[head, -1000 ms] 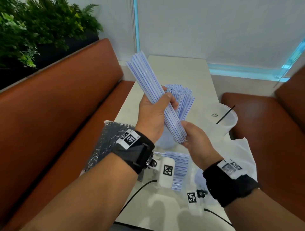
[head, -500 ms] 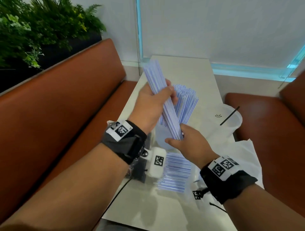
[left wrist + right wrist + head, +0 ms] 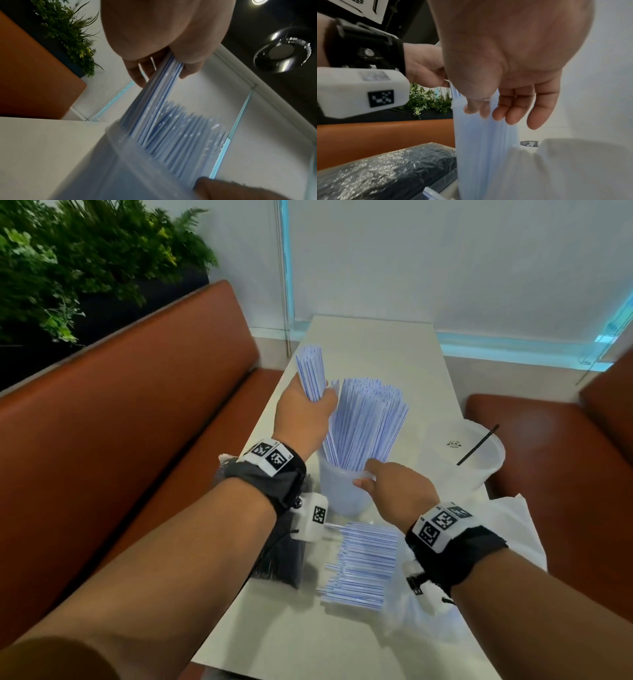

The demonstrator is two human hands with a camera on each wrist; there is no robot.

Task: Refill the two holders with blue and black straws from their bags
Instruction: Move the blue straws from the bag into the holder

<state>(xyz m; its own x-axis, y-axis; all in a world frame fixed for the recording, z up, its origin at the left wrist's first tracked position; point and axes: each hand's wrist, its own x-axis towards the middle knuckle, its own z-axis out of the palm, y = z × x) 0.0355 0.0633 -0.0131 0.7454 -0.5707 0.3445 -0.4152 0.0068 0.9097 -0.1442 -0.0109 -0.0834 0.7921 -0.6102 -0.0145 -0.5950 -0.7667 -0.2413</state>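
Left hand (image 3: 303, 412) grips blue straw bundle (image 3: 311, 371), now lowered with its ends inside near holder (image 3: 339, 491) on desk (image 3: 370, 344). Right hand (image 3: 394, 486), released from bundle, lies relaxed against holder. Blue refill nearly seated.

— What do you have on your long off-white table (image 3: 376, 344)?

— Near your left edge, a clear bag of black straws (image 3: 284, 559). Beside it, a loose pile of blue-striped straws (image 3: 363, 563). Behind them stands a translucent holder (image 3: 339, 491); a second translucent holder (image 3: 462, 463) and crumpled white plastic bag (image 3: 513, 525) sit along your right edge.
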